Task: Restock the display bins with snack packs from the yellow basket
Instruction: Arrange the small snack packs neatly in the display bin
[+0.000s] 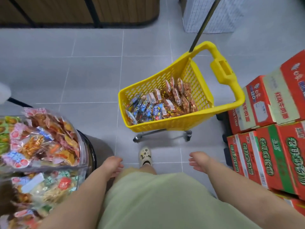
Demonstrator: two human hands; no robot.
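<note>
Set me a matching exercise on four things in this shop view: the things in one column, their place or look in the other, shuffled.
Things:
1 yellow basket
2 display bin
3 cartons
4 shoe

Place or look:
A red and green, stacked at far right
B cream, with small charms on top
C on wheels, holding loose snack packs
D clear-walled, far left, heaped full

Pairs: 1-C, 2-D, 3-A, 4-B

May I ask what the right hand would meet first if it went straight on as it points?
Probably the near end of the yellow basket; the right hand points forward and inward, but depth is unclear.
</note>
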